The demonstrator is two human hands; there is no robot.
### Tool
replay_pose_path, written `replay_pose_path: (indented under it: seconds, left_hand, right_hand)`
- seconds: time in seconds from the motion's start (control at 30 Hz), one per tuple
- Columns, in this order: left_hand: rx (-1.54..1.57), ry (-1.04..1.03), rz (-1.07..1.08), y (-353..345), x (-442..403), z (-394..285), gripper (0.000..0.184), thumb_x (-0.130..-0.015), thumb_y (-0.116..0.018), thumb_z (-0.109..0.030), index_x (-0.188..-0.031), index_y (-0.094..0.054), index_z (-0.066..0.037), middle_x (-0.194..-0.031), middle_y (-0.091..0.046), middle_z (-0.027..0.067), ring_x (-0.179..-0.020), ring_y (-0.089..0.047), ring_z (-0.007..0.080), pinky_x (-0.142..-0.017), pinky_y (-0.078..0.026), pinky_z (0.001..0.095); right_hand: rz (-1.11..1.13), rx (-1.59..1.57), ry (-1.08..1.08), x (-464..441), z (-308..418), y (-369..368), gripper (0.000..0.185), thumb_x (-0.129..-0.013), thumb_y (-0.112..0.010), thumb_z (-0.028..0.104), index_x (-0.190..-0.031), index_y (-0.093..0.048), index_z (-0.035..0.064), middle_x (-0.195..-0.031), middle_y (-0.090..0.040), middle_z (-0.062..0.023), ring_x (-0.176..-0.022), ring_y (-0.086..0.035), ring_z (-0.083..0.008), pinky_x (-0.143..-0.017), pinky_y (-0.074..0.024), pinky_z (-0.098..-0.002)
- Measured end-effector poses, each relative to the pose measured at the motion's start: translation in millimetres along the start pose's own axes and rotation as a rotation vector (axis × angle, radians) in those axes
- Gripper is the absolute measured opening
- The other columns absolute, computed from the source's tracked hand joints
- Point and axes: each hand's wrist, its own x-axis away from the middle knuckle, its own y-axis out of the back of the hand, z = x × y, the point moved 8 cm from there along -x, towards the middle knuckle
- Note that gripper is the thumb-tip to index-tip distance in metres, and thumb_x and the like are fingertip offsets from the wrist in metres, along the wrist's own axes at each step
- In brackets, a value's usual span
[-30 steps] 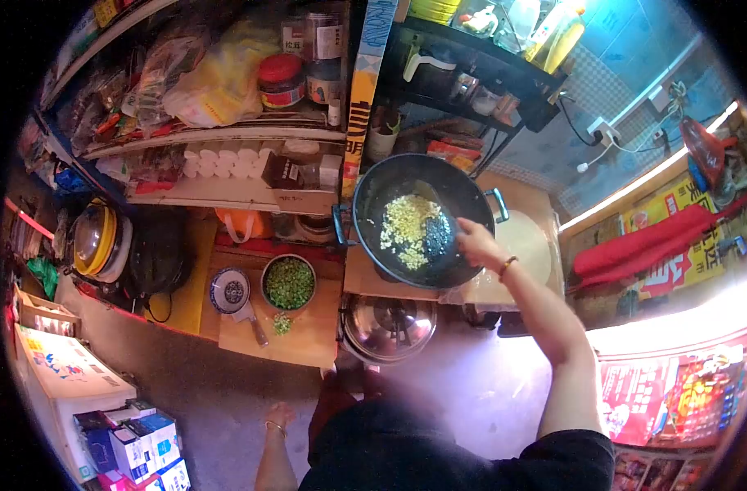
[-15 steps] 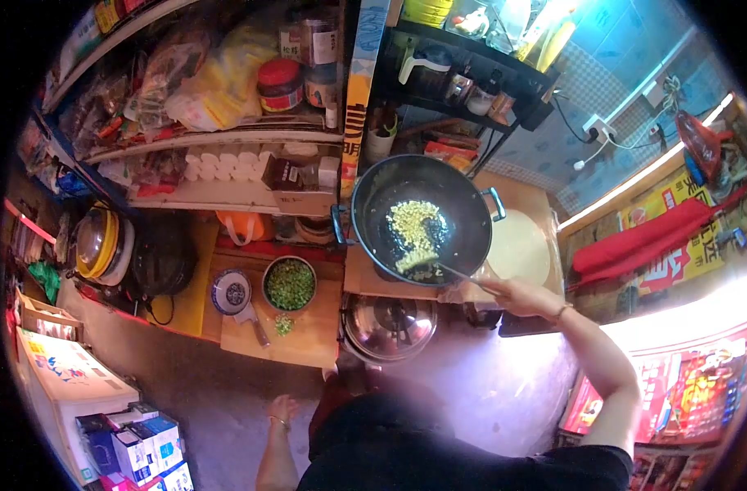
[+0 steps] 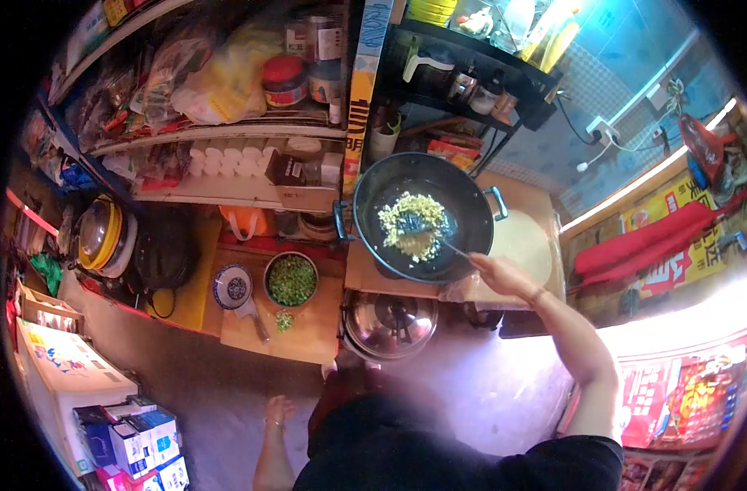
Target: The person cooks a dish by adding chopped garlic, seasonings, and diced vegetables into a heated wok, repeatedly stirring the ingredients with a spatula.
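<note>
My right hand (image 3: 504, 277) is closed around the handle of a spatula (image 3: 453, 246), just off the near right side of a dark two-handled wok (image 3: 476, 196). The spatula's head is down in the wok, against pale yellow chopped bits (image 3: 411, 211) in a glossy dark bottom; its exact shape is hard to make out. Down at my side hangs my left hand (image 3: 278, 412), fingers loosely out and holding nothing, over the floor.
Left of the wok, a wooden board (image 3: 304, 348) bears a bowl of chopped greens (image 3: 291, 278), a small patterned bowl (image 3: 232, 286) and a knife (image 3: 259, 323). A metal lid (image 3: 390, 331) lies below the wok. Crowded shelves (image 3: 226, 192) stand behind; boxes (image 3: 140, 442) sit lower left.
My right hand has moved left and slightly up, taking the spatula deeper toward the wok's middle. The yellow bits have been shifted into a rounder patch. My left hand stays low.
</note>
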Motion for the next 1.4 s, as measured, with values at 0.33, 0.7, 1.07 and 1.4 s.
replay_pose_path:
  seconds: [0.33,0.7,1.07,1.4]
  left_hand:
    - [-0.188,0.104,-0.079,-3.5,4.9,10.7,0.024,-0.088,-0.051,-0.026,-0.104,-0.054,-0.008,-0.086,-0.061,0.0112,-0.068,-0.061,0.0223,-0.055,-0.052,0.0339]
    - [-0.155,0.029,0.045,-51.0,4.7,-27.3,0.024,-0.091,-0.049,-0.024,-0.106,-0.052,-0.006,-0.088,-0.060,0.0115,-0.068,-0.061,0.0229,-0.056,-0.052,0.0344]
    - [-0.123,0.016,0.041,-65.7,-2.6,-32.1,0.024,-0.089,-0.051,-0.023,-0.103,-0.053,-0.004,-0.085,-0.060,0.0130,-0.068,-0.062,0.0234,-0.056,-0.053,0.0344]
    - [-0.346,-0.034,0.127,-29.7,-14.8,10.3,0.021,-0.090,-0.048,-0.021,-0.101,-0.054,-0.005,-0.081,-0.060,0.0114,-0.064,-0.061,0.0230,-0.055,-0.052,0.0364]
  right_hand:
    - [-0.156,-0.021,0.110,-34.4,-13.9,-0.5,0.037,-0.081,-0.045,0.007,-0.117,-0.050,0.0090,-0.081,-0.060,-0.0255,-0.074,-0.059,-0.0405,-0.068,-0.0463,-0.0466]
    - [0.047,-0.002,0.058,39.8,-8.6,20.3,0.041,-0.080,-0.044,0.007,-0.120,-0.050,0.0115,-0.088,-0.060,-0.0241,-0.080,-0.058,-0.0413,-0.072,-0.0455,-0.0481]
    - [-0.157,-0.034,0.033,-52.0,-5.3,3.7,0.039,-0.082,-0.044,0.010,-0.121,-0.050,0.0111,-0.090,-0.061,-0.0235,-0.083,-0.059,-0.0409,-0.073,-0.0462,-0.0473]
    - [0.165,0.013,0.065,57.1,-0.7,28.3,0.041,-0.083,-0.045,0.010,-0.124,-0.049,0.0120,-0.098,-0.061,-0.0210,-0.088,-0.059,-0.0378,-0.079,-0.0454,-0.0437]
